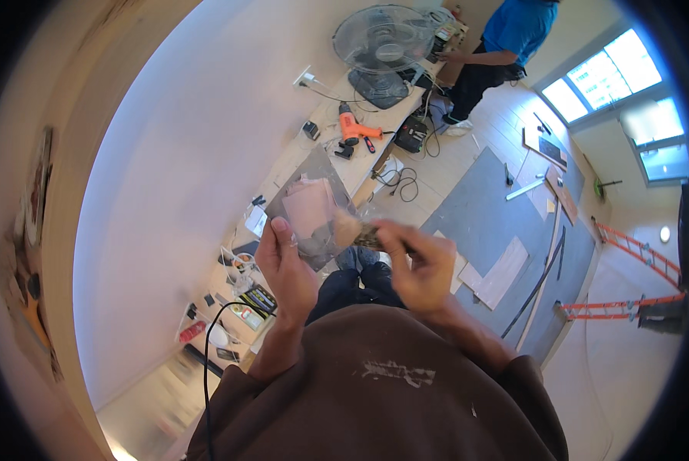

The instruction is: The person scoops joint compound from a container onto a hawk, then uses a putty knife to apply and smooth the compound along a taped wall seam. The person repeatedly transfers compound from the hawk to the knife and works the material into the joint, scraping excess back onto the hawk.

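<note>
In front of my body, my left hand (291,273) is closed on the near-left edge of a thin grey plate (314,163), its thumb on top. A spread of pinkish paste (308,204) covers the middle of the plate. My right hand (421,265) grips the dark handle of a putty knife (369,235), fingers wrapped round it. Its blurred blade end carries pinkish paste and lies over the right edge of the plate; whether it touches cannot be made out.
Along the wall, a long bench (394,119) holds an orange heat gun (352,124), a fan (383,40) and cables. A person in a blue shirt (521,31) stands at its far end. Boards (498,270) lie on the floor at right, beside an orange ladder (613,310).
</note>
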Tool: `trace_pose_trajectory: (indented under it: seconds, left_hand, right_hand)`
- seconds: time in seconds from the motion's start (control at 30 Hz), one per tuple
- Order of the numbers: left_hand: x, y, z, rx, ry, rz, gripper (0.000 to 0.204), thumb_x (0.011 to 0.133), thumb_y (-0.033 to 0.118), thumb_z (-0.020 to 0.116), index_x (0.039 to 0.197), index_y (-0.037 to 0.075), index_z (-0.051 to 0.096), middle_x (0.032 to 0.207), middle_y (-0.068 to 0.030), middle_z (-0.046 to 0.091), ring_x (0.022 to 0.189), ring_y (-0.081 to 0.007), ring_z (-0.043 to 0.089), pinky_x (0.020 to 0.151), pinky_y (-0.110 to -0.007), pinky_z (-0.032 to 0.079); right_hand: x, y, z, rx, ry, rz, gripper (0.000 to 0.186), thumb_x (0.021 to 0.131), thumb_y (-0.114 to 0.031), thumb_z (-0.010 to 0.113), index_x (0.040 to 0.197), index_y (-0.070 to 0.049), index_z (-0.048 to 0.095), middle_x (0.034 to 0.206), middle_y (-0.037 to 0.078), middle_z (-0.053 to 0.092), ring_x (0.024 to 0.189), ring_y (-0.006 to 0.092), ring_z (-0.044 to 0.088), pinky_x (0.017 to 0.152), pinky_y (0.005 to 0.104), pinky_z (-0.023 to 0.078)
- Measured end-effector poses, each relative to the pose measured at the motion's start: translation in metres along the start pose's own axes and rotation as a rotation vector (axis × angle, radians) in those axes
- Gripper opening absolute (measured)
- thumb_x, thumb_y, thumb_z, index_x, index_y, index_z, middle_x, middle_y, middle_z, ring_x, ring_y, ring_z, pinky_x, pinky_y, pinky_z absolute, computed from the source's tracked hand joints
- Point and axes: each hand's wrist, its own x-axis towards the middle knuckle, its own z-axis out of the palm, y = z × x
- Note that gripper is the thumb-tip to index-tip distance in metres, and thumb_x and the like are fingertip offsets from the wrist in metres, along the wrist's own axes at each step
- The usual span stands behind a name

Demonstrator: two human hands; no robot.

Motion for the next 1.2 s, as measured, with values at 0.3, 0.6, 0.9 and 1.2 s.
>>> trace_pose_trajectory:
  seconds: [0.3, 0.6, 0.9, 1.2]
  left_hand:
    - [-0.017, -0.008, 0.029, 0.231, -0.204, 0.130, 0.032, 0.109, 0.022, 0.045, 0.089, 0.000, 0.056, 0.082, 0.0020, 0.053, 0.079, -0.0036, 0.043, 0.074, -0.022, 0.038]
    - [0.002, -0.018, 0.042, 0.376, -0.497, 0.019, 0.035, 0.109, 0.021, 0.042, 0.089, -0.003, 0.057, 0.070, 0.0011, 0.045, 0.067, -0.0071, 0.036, 0.058, -0.027, 0.033]
    - [0.014, -0.020, 0.100, -0.158, -0.577, -0.384, 0.035, 0.110, 0.025, 0.043, 0.117, -0.005, 0.060, 0.109, -0.0074, 0.066, 0.099, -0.0092, 0.060, 0.090, -0.028, 0.050]
    - [0.022, -0.058, 0.149, 0.141, -0.673, -0.237, 0.034, 0.110, 0.023, 0.043, 0.110, -0.006, 0.063, 0.105, -0.0066, 0.067, 0.094, -0.0090, 0.061, 0.087, -0.027, 0.049]
  right_hand:
    - [-0.008, 0.019, 0.015, 0.481, 0.510, 0.453, 0.019, 0.097, -0.008, 0.065, 0.108, 0.007, 0.071, 0.097, 0.010, 0.070, 0.085, 0.0144, 0.066, 0.072, 0.0312, 0.064]
    - [-0.001, -0.006, -0.021, 0.035, 0.465, 0.251, 0.019, 0.094, -0.004, 0.066, 0.109, 0.006, 0.072, 0.104, 0.014, 0.072, 0.089, 0.0172, 0.070, 0.075, 0.0326, 0.061]
    - [-0.015, 0.002, -0.042, -0.961, 0.194, -0.396, 0.041, 0.080, -0.002, 0.061, 0.119, 0.007, 0.066, 0.122, 0.020, 0.068, 0.116, 0.0317, 0.066, 0.097, 0.0408, 0.056]
    - [-0.010, 0.010, -0.118, -0.934, 0.236, -0.346, 0.041, 0.078, -0.001, 0.061, 0.119, 0.006, 0.065, 0.123, 0.019, 0.068, 0.115, 0.0318, 0.067, 0.096, 0.0405, 0.056]
